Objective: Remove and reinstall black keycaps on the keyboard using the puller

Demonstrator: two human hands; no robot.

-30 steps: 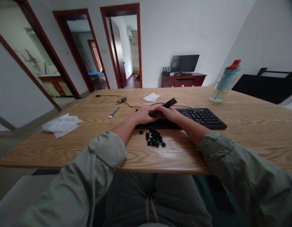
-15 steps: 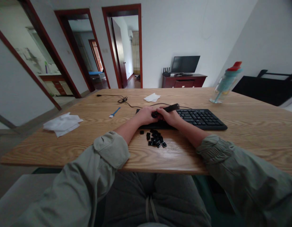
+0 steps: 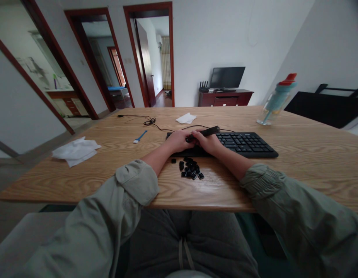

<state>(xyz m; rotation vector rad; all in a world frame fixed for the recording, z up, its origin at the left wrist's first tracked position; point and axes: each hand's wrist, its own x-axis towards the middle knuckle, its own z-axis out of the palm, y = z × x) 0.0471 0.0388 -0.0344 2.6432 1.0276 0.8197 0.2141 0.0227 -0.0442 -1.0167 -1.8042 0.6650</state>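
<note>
My right hand [image 3: 210, 143] is closed around a thick black pen-shaped tool [image 3: 210, 131], which slants from upper right down to lower left over the keyboard. My left hand [image 3: 179, 141] rests on the left part of the black keyboard [image 3: 245, 144], its fingers curled in close to the tool's lower end. What those fingers pinch, if anything, is hidden. Both hands cover much of the keyboard's left side. In front of it, nearer to me, lies a loose pile of black keycaps [image 3: 191, 168], with one keycap [image 3: 173, 161] apart on the left.
A small blue brush [image 3: 140, 137] lies left of the keyboard, beside its coiled cable [image 3: 150, 121]. White tissues [image 3: 76, 150] are at the table's left, another tissue [image 3: 186, 118] behind the keyboard. A clear bottle with a red lid [image 3: 276, 101] stands at the back right.
The whole view has shifted very slightly upward. Both hands and the black tool keep nearly the same place on the keyboard, and the keycap pile looks the same.
</note>
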